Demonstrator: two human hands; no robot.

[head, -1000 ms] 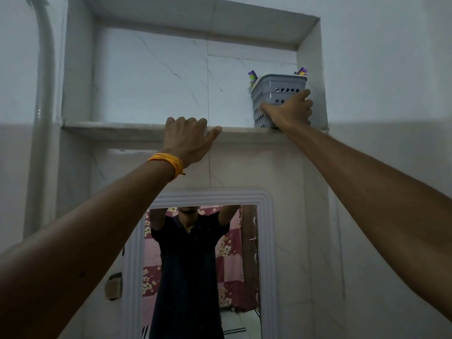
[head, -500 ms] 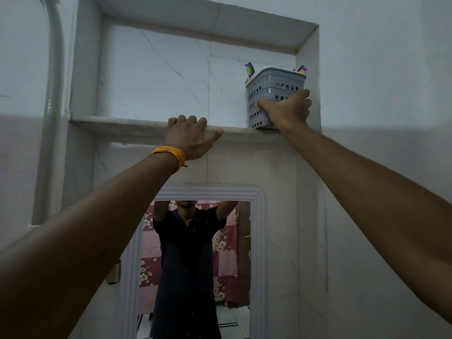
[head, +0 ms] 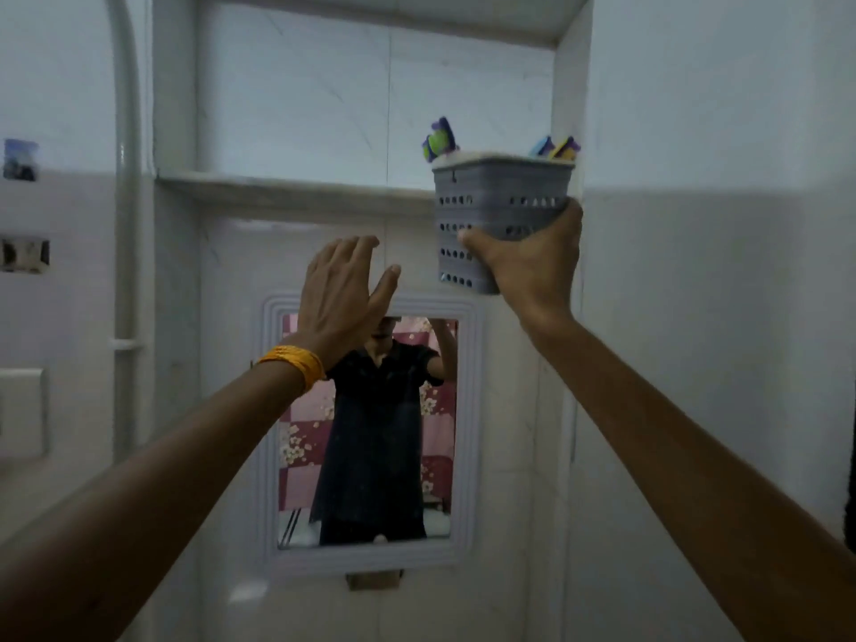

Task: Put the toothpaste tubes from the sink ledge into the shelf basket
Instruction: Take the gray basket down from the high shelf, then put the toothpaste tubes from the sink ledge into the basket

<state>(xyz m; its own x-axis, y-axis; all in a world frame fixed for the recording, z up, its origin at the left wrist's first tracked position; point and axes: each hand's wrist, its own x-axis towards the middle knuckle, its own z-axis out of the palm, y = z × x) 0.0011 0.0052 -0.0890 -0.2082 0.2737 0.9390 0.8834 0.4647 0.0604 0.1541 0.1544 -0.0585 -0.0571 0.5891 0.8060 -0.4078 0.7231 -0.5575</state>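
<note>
A grey perforated plastic basket (head: pixel 498 196) is in the air in front of the shelf's right end, below the ledge level. My right hand (head: pixel 532 266) grips its lower part from underneath. Colourful tube ends stick out of the basket's top: one purple and green tube (head: pixel 439 140) at the left, two more tubes (head: pixel 558 148) at the right. My left hand (head: pixel 343 294), with an orange band at the wrist, is raised with fingers spread in front of the wall, touching nothing. The sink ledge is out of view.
A recessed marble shelf (head: pixel 287 183) runs above a white-framed mirror (head: pixel 370 433) that reflects a person in a dark shirt. A white pipe (head: pixel 126 178) climbs the wall at the left. A white wall (head: pixel 718 317) stands at the right.
My right hand has lifted the basket off the shelf and brought it down and toward me. My left hand has let go of the shelf edge and dropped lower.
</note>
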